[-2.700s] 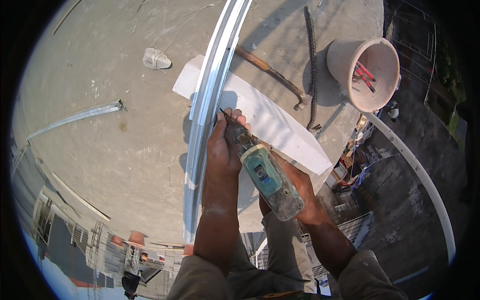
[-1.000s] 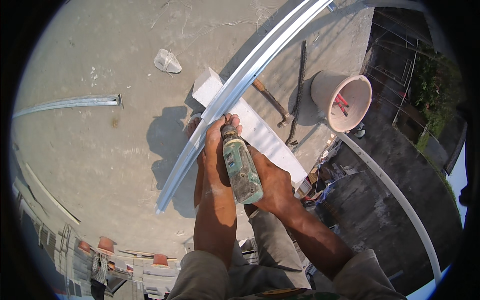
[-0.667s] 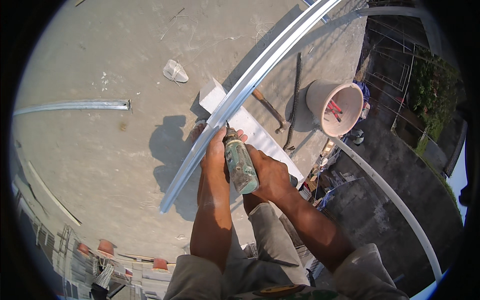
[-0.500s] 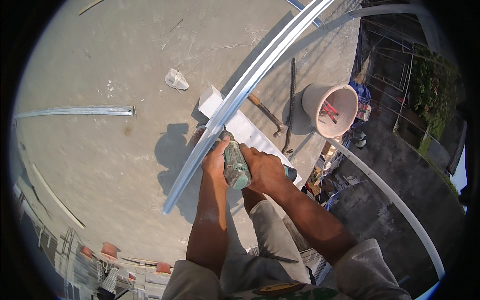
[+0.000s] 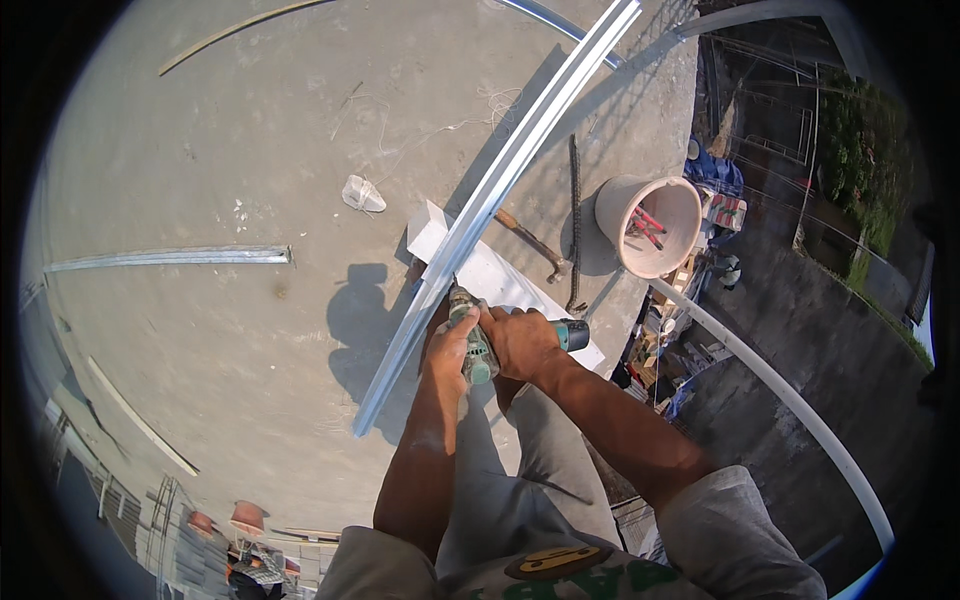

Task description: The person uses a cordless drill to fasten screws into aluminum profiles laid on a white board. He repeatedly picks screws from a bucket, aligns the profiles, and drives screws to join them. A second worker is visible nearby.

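Left hand (image 5: pixel 450 348) wrapped around front of drill (image 5: pixel 480 364), right hand (image 5: pixel 524 346) gripping handle. Drill near right side of metal channel (image 5: pixel 476 218), which crosses white block (image 5: pixel 512 285); bucket (image 5: pixel 610 222) farther right.

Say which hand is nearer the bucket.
Right. The right hand, around the drill's handle, is below and left of the bucket in the picture; the left hand, on the drill's body, sits farther left.
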Demonstrator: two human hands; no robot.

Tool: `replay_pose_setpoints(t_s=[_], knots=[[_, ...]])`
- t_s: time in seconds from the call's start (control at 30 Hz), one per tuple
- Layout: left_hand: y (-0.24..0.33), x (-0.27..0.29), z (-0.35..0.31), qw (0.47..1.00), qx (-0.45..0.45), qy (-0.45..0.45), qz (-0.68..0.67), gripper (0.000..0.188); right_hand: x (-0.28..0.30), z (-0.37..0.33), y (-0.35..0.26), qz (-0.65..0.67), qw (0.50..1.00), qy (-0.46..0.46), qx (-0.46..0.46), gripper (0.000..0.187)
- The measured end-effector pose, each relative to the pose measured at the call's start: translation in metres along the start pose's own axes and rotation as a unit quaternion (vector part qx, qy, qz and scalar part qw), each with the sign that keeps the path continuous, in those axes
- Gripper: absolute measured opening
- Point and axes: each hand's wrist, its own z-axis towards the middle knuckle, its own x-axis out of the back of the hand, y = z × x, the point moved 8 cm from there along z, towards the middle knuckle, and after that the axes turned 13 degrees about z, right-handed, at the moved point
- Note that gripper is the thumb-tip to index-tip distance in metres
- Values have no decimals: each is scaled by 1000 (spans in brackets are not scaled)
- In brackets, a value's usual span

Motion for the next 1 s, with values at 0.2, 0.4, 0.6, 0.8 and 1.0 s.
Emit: replay_pose_setpoints(t_s=[0.2,0.4,0.6,0.8,1.0], knots=[[11,8,-5,986,-4,104,128,46,-5,3,-1,-27,999,-24,6,37],[9,17,15,986,3,81,146,43,4,2,-3,22,1000,0,5,36],[1,25,21,982,42,91,163,47,3,4,1,55,998,6,3,36],[16,20,15,973,5,112,200,46,0,4,5,72,997,9,-1,35],[20,15,9,969,-3,114,219,45,-1,3,10,86,996,20,6,32]])
